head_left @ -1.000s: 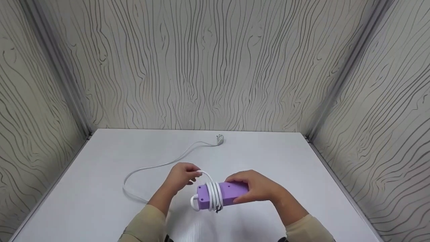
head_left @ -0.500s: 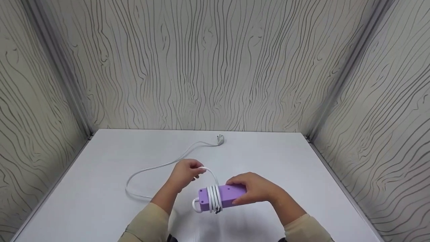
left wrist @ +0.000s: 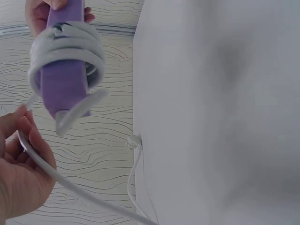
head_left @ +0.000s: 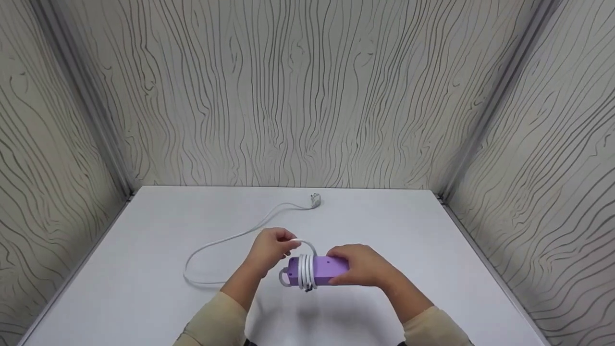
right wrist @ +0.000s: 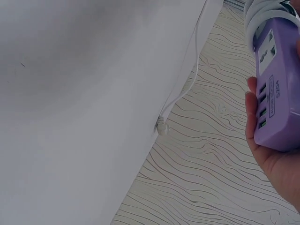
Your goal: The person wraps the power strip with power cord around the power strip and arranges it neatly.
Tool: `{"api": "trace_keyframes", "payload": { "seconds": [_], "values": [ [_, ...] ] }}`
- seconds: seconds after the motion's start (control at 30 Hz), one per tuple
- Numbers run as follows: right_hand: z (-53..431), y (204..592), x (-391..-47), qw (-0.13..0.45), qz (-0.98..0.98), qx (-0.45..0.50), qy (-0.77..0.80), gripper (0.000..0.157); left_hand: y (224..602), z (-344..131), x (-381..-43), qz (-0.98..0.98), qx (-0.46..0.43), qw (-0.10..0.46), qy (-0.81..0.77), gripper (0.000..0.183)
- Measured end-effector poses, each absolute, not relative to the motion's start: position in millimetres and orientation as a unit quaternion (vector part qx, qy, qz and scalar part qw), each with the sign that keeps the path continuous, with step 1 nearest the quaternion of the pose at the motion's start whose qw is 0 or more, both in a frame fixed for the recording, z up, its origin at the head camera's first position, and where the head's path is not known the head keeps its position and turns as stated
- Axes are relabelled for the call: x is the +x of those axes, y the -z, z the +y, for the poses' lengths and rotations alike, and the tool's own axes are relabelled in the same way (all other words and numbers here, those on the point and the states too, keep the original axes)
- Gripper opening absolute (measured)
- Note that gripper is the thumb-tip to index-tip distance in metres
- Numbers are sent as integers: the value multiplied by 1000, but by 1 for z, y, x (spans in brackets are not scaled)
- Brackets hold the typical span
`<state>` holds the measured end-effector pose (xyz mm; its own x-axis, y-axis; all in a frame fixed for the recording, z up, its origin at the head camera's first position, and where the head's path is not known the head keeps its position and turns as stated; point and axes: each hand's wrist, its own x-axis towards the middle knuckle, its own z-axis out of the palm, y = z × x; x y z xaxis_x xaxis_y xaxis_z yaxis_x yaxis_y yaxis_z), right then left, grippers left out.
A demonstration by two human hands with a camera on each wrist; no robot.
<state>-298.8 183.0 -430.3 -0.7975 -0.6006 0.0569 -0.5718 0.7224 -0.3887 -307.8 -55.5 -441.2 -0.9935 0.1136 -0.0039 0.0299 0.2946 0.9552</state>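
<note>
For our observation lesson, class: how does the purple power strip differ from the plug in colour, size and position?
The power strip is purple; the plug is whitish. The power strip is a long block, clearly larger than the small plug. The power strip is held up in the right hand, while the plug lies on the table. Both have white cord attached.

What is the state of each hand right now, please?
Left hand: closed, pinching the white cable.
Right hand: closed, gripping the purple power strip.
</note>
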Motion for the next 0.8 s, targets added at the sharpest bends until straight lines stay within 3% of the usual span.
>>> {"api": "trace_keyframes", "payload": {
  "seconds": [0.5,0.8],
  "values": [
    [176,435,-302,-20,958,-199,204,46,443,-35,-294,752,51,68,-654,22],
    [174,436,-303,-48,967,-138,210,53,451,-30,-291,724,68,71,-683,20]
  ]
}}
